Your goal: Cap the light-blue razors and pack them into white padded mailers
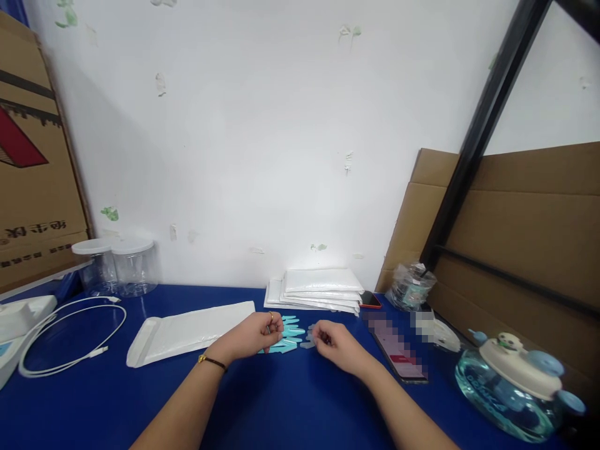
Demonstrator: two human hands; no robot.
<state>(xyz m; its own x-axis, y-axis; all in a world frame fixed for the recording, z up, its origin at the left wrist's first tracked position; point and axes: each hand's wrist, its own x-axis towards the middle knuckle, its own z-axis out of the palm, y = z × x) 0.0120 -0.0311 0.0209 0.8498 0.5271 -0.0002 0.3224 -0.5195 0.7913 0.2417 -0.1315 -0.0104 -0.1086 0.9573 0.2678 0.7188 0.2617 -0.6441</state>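
Note:
Several flat turquoise pieces with pointed ends (289,333) lie on the blue tabletop (281,400). My left hand (260,333) is at their left side, its fingers pinched together over them; what it holds is too small to name. A few translucent greyish pieces (308,337) lie just right of the turquoise ones. My right hand (340,345) is closed at their right edge, fingertips curled in, and its grip is hidden. A white padded envelope (187,331) lies left of my left hand, partly behind it.
Behind the hands is a stack of white envelopes (321,289). A phone (398,350), a wrapped cup (411,289) and a teal bottle (510,387) stand or lie at right. Clear jars (135,269), a white cable (70,300) and a carton (37,156) are at left.

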